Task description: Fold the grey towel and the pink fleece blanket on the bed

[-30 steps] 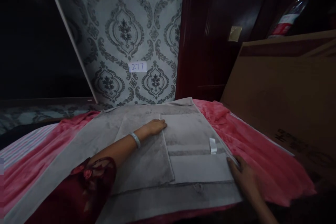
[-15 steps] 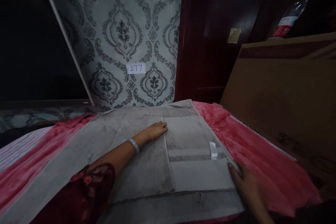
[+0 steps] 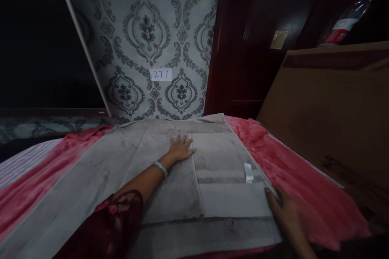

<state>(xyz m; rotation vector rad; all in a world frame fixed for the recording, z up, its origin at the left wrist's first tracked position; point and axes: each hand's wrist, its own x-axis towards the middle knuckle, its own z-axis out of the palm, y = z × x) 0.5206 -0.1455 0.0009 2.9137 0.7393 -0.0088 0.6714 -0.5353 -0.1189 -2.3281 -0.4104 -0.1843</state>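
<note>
A grey plush cloth (image 3: pixel 225 149) lies spread and partly folded over on itself, with seam-like lines and a white tag (image 3: pixel 248 173) on its right part. My left hand (image 3: pixel 181 148) rests flat on it, fingers spread, beside the long fold edge near the middle. At the cloth's right edge, my right hand (image 3: pixel 284 208) pinches the border, thumb on top and the other fingers partly hidden. Under the grey cloth shows a pink-red plush blanket (image 3: pixel 304 190).
Striped bedding (image 3: pixel 33 158) shows at the left. A dark screen (image 3: pixel 45 48) stands at the left, and patterned wallpaper with a "277" paper label (image 3: pixel 161 74) is ahead. A large cardboard box (image 3: pixel 331 105) with a red-capped bottle (image 3: pixel 346 22) on top stands at the right.
My left hand has spread its fingers and turned to point farther forward on the cloth. My right hand stays at the right edge. The view has shifted slightly.
</note>
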